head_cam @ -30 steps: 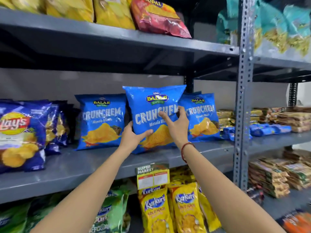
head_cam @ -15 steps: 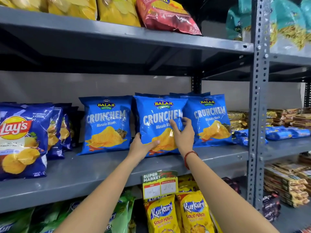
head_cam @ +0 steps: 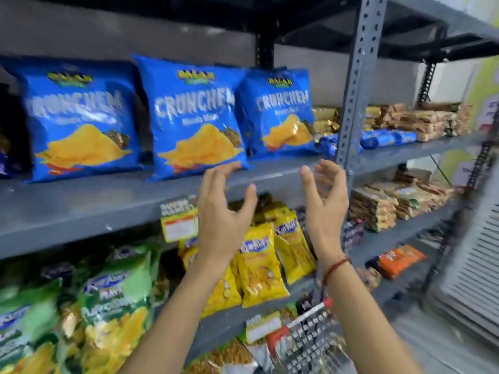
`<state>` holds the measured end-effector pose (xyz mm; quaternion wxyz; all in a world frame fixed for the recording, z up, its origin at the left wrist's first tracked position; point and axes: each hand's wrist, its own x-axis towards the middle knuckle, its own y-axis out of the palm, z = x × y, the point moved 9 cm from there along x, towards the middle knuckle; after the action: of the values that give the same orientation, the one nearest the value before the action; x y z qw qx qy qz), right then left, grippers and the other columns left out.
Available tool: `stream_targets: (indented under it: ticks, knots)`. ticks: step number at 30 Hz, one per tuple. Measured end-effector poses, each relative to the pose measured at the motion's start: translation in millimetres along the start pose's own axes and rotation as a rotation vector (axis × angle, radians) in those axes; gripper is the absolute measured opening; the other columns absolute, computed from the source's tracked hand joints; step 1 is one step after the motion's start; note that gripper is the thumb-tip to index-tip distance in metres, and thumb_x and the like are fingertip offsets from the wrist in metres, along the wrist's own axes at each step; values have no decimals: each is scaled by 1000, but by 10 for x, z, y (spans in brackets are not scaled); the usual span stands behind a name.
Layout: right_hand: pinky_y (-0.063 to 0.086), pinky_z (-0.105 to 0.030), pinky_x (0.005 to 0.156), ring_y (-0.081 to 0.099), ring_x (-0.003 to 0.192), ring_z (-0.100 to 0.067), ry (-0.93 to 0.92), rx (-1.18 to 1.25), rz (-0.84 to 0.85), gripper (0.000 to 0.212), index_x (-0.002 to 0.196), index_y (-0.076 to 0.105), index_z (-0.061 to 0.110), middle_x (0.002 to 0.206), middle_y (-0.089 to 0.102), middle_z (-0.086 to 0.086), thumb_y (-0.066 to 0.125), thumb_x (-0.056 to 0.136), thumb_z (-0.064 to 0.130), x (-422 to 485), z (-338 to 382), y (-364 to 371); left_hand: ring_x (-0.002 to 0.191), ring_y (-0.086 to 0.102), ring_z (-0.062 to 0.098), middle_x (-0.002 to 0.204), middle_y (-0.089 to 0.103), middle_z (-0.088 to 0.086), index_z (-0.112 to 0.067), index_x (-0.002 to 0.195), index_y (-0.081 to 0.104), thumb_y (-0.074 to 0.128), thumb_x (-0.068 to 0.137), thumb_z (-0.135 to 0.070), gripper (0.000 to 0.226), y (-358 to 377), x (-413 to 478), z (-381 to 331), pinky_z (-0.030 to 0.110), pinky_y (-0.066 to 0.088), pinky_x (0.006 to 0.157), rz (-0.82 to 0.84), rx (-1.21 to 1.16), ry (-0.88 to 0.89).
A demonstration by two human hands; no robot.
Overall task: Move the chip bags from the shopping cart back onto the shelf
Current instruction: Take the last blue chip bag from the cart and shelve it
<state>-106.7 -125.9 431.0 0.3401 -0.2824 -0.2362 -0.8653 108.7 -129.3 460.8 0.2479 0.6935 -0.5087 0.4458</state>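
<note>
Three blue Crunchem chip bags stand upright in a row on the grey middle shelf: a left bag, a middle bag and a right bag. My left hand is in front of the shelf's edge, just below the middle bag, fingers spread and empty. My right hand is beside it, to the right, fingers curled apart and empty, a red thread on its wrist. A corner of the wire shopping cart shows at the bottom, between my forearms.
A perforated grey upright post stands right of the bags. Yellow snack bags and green bags fill the shelf below. Biscuit packs lie on the right-hand shelves. A price tag hangs on the shelf edge.
Both hands have let go of the middle blue bag and drawn back from the shelf. The bag now stands on its own. The view has swung down and to the right.
</note>
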Motion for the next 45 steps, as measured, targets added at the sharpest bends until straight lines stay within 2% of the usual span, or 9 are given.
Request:
stream_targets:
  ticks: [10,13,19,23,27,32,34,38,45]
  knots:
    - [49,-28,78,59,88,-17,477,-434,-151,29,106,55,20,97,59,5,67,83,33,-1579,-1786,-2145,108,55,28,115,58,12,-7,118,55,67,82,-15,39,1845,-2586,632,39,47,91,800,-66,-398]
    - [43,-31,77,55,99,-25,750,-595,-144,37,111,53,15,110,57,-6,67,84,37,-2272,-2317,-2778,112,55,24,121,57,9,-12,123,52,65,84,-21,42,2153,-3352,826,32,42,92,1036,-12,-493]
    - [31,-45,109,40,129,-42,1304,-830,-377,73,133,42,-5,133,47,-29,69,81,39,-3777,-2799,-4044,127,43,31,139,43,16,-8,136,38,65,84,-35,64,2662,-4799,977,36,36,99,1597,98,-621]
    - [34,-39,104,43,131,-39,1585,-821,-576,79,135,37,-11,140,45,-28,66,84,42,-4360,-2756,-4452,140,26,31,156,19,14,-7,146,20,71,78,-41,92,2893,-5634,932,40,29,109,1959,112,-699]
    - [43,-33,75,51,106,-25,1764,-387,-635,45,128,45,3,108,54,-6,52,95,32,-4634,-3011,-4373,141,23,31,157,16,12,-11,149,10,77,72,-40,106,3071,-6224,953,45,29,112,2094,121,-775]
    - [53,-48,92,63,109,-33,1620,-484,-723,96,123,50,5,121,63,-16,86,51,55,-5109,-3571,-4790,140,26,30,156,21,14,-10,149,9,80,67,-43,114,3271,-6725,1080,41,30,112,2055,152,-854]
    - [52,-45,95,63,110,-29,1587,-395,-715,79,127,50,3,121,64,-14,86,64,36,-5156,-3816,-4859,138,30,32,153,26,17,-5,147,12,76,71,-43,106,3339,-6959,1185,39,32,108,2044,204,-864]
    - [52,-46,96,65,108,-25,1522,-321,-709,88,128,52,11,121,66,-6,88,55,44,-5096,-4034,-4942,128,43,36,141,45,19,-4,139,35,71,74,-51,88,3331,-7159,1349,39,40,102,2018,266,-919]
    - [50,-42,98,63,109,-24,1541,-478,-676,81,126,55,15,120,66,-3,82,59,52,-4793,-3876,-4976,98,65,28,109,69,9,-13,105,63,70,33,-77,97,3325,-7266,1403,41,52,93,1966,123,-1159]
